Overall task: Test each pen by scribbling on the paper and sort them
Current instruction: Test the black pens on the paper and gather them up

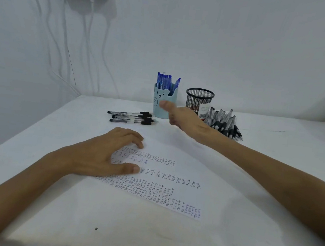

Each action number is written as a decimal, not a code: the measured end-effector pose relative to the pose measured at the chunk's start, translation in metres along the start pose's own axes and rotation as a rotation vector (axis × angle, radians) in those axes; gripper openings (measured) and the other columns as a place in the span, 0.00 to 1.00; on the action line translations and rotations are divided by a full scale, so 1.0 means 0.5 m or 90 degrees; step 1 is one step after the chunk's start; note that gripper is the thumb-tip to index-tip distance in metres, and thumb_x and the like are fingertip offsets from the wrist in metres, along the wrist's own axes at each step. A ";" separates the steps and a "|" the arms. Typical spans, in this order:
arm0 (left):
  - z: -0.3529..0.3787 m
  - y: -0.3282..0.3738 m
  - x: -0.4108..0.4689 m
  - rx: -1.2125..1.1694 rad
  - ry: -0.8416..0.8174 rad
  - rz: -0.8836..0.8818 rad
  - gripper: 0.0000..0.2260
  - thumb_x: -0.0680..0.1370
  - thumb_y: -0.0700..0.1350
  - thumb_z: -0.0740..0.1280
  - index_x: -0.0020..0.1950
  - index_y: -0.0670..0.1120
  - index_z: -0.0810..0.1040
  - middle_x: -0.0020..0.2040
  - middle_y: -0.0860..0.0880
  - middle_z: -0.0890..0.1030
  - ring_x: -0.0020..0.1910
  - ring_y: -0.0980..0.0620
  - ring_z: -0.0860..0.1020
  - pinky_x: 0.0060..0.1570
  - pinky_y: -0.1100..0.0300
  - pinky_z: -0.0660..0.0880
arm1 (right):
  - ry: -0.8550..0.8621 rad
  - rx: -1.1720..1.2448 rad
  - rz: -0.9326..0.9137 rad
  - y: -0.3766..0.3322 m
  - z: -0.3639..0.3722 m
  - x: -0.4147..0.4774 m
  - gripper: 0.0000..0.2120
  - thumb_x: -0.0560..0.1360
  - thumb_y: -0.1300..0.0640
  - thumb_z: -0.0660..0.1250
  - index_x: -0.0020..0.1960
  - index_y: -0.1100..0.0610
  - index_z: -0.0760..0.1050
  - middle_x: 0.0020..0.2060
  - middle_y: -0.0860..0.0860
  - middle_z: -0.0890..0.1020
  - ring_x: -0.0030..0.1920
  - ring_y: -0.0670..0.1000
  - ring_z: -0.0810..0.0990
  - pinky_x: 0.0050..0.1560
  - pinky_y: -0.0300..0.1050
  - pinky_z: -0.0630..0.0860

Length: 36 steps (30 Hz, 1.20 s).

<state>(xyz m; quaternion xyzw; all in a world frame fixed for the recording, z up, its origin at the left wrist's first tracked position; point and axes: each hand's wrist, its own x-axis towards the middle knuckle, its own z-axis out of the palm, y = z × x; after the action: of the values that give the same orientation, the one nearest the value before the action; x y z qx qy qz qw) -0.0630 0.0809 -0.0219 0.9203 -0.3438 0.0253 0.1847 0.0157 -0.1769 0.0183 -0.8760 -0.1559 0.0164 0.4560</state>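
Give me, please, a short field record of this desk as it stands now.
left hand: rests on the paper, fingers spread
right hand: hovers before the bear cup, blurred; hold unclear
bear cup: holds blue pens
mesh cup: right of bear cup
loose pens: left of bear cup
pen pile: right of mesh cup

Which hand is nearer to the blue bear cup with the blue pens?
Right. The right hand is just in front of the blue bear cup; the left hand rests on the paper, nearer the person.
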 end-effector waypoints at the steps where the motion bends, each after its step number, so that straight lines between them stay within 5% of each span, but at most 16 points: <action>1: -0.001 0.000 -0.002 0.014 0.003 -0.003 0.25 0.75 0.72 0.66 0.68 0.63 0.70 0.72 0.67 0.67 0.76 0.63 0.62 0.75 0.57 0.65 | -0.006 0.097 0.025 -0.005 0.001 -0.003 0.33 0.60 0.20 0.60 0.28 0.52 0.68 0.27 0.47 0.72 0.33 0.51 0.67 0.40 0.46 0.66; 4: -0.005 0.004 -0.003 0.034 0.013 -0.016 0.26 0.74 0.74 0.65 0.66 0.63 0.70 0.70 0.68 0.68 0.74 0.64 0.63 0.73 0.56 0.67 | -0.062 0.279 0.011 -0.006 -0.006 -0.014 0.34 0.60 0.21 0.61 0.33 0.52 0.56 0.29 0.48 0.62 0.35 0.51 0.58 0.36 0.46 0.58; 8: -0.003 0.013 -0.002 0.068 0.022 -0.029 0.26 0.73 0.77 0.63 0.63 0.63 0.69 0.69 0.68 0.68 0.72 0.62 0.66 0.69 0.53 0.70 | -0.058 0.375 -0.013 0.009 -0.014 -0.039 0.26 0.80 0.36 0.63 0.34 0.55 0.68 0.34 0.53 0.75 0.37 0.53 0.76 0.35 0.43 0.75; 11: -0.001 0.018 -0.002 0.097 0.029 -0.036 0.28 0.72 0.78 0.62 0.63 0.62 0.69 0.68 0.68 0.68 0.70 0.61 0.66 0.67 0.53 0.71 | 0.001 0.366 0.035 0.017 -0.006 -0.061 0.27 0.85 0.43 0.56 0.37 0.59 0.77 0.40 0.53 0.79 0.39 0.51 0.79 0.35 0.45 0.79; 14: 0.004 0.022 -0.002 0.106 0.033 -0.034 0.32 0.71 0.80 0.61 0.66 0.61 0.69 0.69 0.67 0.67 0.71 0.61 0.65 0.69 0.56 0.69 | 0.004 0.289 0.024 0.042 0.000 -0.080 0.29 0.84 0.38 0.55 0.47 0.60 0.84 0.32 0.51 0.73 0.30 0.48 0.71 0.25 0.40 0.67; 16: 0.010 0.024 0.000 0.107 0.035 -0.024 0.37 0.71 0.79 0.61 0.73 0.59 0.68 0.73 0.65 0.66 0.73 0.62 0.63 0.73 0.57 0.66 | -0.025 0.282 0.020 0.051 0.005 -0.091 0.29 0.83 0.38 0.58 0.50 0.62 0.84 0.31 0.53 0.78 0.28 0.50 0.74 0.24 0.39 0.63; 22: 0.019 0.039 0.008 0.078 -0.048 0.009 0.35 0.75 0.76 0.61 0.79 0.64 0.61 0.79 0.68 0.56 0.80 0.64 0.51 0.78 0.58 0.56 | -0.076 0.199 -0.010 0.059 0.007 -0.121 0.10 0.78 0.61 0.70 0.49 0.69 0.77 0.36 0.59 0.84 0.29 0.53 0.77 0.23 0.40 0.65; 29: 0.020 0.045 0.008 0.060 -0.057 0.017 0.35 0.76 0.74 0.63 0.79 0.64 0.60 0.80 0.67 0.55 0.80 0.65 0.51 0.78 0.57 0.58 | -0.121 0.125 -0.084 0.064 -0.003 -0.146 0.04 0.76 0.65 0.70 0.42 0.62 0.78 0.32 0.57 0.82 0.29 0.50 0.75 0.31 0.41 0.72; 36: 0.020 0.043 0.009 0.072 -0.060 0.021 0.35 0.76 0.74 0.62 0.80 0.63 0.60 0.80 0.66 0.56 0.80 0.63 0.52 0.78 0.59 0.58 | -0.087 0.130 -0.111 0.077 0.004 -0.147 0.04 0.74 0.69 0.70 0.40 0.67 0.77 0.28 0.57 0.80 0.29 0.50 0.75 0.31 0.39 0.71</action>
<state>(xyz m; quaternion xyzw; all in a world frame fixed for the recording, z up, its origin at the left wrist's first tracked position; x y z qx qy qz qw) -0.0743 0.0597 -0.0238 0.9237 -0.3654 0.0042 0.1152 -0.0448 -0.2171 -0.0220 -0.8050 -0.2598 0.0518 0.5308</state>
